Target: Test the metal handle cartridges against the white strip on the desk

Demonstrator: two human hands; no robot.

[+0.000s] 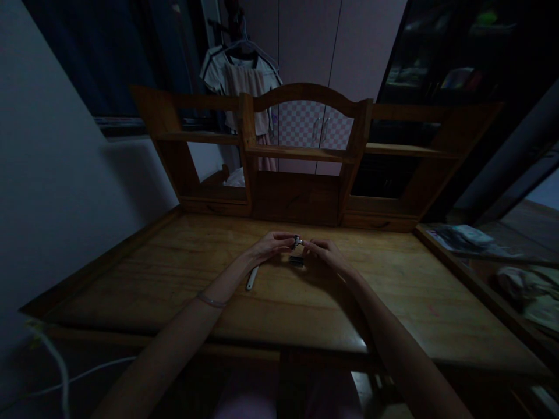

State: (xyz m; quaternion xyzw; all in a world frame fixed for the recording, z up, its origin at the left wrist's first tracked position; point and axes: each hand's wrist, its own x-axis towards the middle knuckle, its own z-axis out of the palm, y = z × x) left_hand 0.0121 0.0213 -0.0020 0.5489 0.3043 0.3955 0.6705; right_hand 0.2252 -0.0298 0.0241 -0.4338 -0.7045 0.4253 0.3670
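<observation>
Over the middle of the wooden desk (209, 302), my left hand (273, 247) pinches a small shiny metal piece (297, 240) with dark parts; its exact kind is too small to make out. From the other side, my right hand (326, 254) grips the right end of the same piece between its fingertips. Just below the hands, a small dark, flat block with a pale stripe (296, 261) lies on the desk. A slim whitish handle-like strip (251, 279) rests by my left wrist, its far end hidden under the hand.
A wooden shelf unit (297, 152) with cubbies and small drawers stands along the desk's back edge. Raised wooden borders run along both sides. To the right, a lower surface holds a plastic-wrapped item (469, 234) and crumpled cloth (539, 291). A white cable (61, 369) hangs at lower left.
</observation>
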